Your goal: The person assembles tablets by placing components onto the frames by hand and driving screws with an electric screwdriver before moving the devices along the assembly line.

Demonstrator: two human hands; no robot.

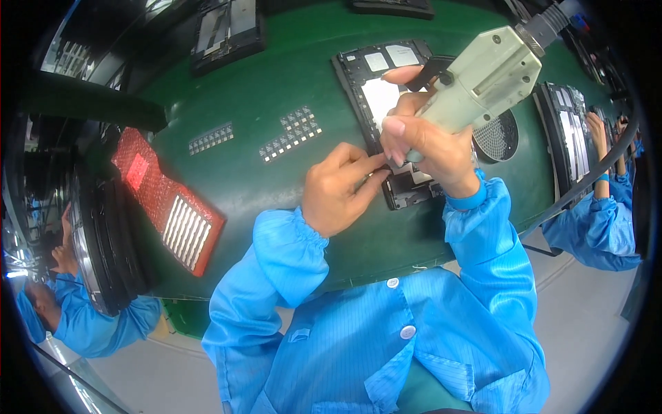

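Green tabletop [258, 190] carries black device panel [379, 100], lying flat, slightly right of centre. Grey-green power driver [483, 83] slants over panel's near half, right hand's [436, 148] fingers wrapped around it; left hand [345, 190] at panel's near left edge, fingers drawn together, can't tell if pinching anything.

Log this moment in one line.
Left hand: at edge of black device; right hand: holding grey-green tool over it; red pouch: on green table
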